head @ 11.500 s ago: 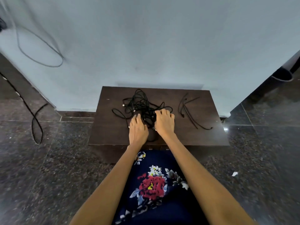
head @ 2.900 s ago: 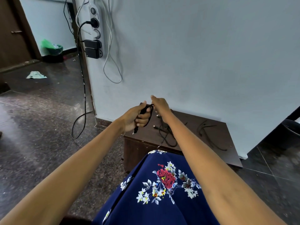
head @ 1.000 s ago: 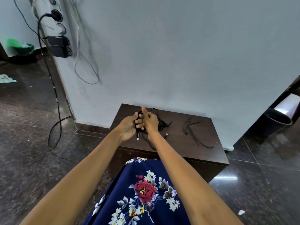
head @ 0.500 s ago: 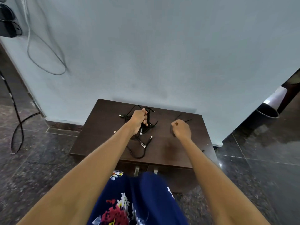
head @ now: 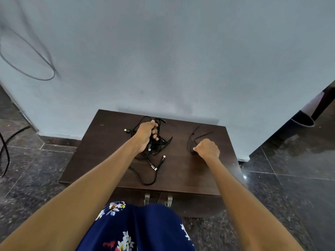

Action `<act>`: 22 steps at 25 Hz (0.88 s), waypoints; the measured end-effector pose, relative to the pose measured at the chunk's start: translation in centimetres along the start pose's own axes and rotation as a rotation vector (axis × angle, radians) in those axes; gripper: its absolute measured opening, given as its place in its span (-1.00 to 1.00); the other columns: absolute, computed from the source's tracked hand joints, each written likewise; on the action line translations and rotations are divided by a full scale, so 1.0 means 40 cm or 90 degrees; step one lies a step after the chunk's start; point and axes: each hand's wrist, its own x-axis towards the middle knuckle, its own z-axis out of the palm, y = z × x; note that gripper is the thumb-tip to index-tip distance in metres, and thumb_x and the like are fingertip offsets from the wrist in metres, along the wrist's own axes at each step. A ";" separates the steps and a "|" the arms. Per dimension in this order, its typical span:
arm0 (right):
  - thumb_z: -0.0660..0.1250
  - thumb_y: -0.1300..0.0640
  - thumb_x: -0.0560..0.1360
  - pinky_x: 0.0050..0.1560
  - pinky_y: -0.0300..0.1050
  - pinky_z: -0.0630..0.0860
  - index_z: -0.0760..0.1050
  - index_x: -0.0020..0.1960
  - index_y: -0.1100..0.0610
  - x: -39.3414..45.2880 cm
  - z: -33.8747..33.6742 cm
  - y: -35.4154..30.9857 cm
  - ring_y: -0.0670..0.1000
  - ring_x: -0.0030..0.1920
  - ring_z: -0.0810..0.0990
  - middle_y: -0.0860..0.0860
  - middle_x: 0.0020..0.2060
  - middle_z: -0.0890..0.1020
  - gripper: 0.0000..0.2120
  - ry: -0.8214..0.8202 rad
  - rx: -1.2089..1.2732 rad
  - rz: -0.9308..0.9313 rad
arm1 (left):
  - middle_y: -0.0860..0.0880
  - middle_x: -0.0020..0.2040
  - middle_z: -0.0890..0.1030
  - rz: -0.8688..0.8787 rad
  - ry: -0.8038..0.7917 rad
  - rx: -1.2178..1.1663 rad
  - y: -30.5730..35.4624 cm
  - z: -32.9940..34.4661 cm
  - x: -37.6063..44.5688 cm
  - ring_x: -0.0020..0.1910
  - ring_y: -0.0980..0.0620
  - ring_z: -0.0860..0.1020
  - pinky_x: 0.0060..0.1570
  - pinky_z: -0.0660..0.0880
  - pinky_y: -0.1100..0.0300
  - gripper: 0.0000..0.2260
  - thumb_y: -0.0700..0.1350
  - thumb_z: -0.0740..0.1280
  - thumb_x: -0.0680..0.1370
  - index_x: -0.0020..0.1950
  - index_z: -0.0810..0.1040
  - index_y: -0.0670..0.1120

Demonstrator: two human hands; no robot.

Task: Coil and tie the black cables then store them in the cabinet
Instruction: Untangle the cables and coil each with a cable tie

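Observation:
A low dark wooden cabinet [head: 101,153] stands against the pale wall. On its top lies a tangle of black cables [head: 159,144] with loose connector ends trailing toward me. My left hand [head: 146,135] is closed around a coiled bunch of these cables near the back. To the right lie several thin black cable ties [head: 194,140]. My right hand [head: 206,149] is closed, pinching the near end of the ties at the cabinet top.
Two metal door handles [head: 157,199] show on the cabinet's front, doors closed. My floral blue garment [head: 137,229] fills the bottom. A grey wire [head: 36,69] loops on the wall at left. A black cord [head: 5,151] lies on the dark floor. A bin [head: 301,122] stands far right.
My right hand left the cable bundle and moved right onto the ties, closing on them. My left hand kept the coiled cables. The view tilted down toward the cabinet.

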 end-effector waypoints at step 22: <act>0.10 0.27 0.63 -0.06 -0.12 0.63 0.25 -0.10 0.10 -0.393 -0.060 -0.374 -0.02 -0.25 0.62 0.07 -0.20 0.53 -0.85 -0.053 0.894 -0.290 | 0.07 -0.59 0.26 0.049 0.029 -0.264 0.127 -0.193 -0.245 -0.65 0.13 0.22 -0.35 0.30 0.19 -0.66 -0.11 -0.02 0.68 -0.26 0.34 -0.10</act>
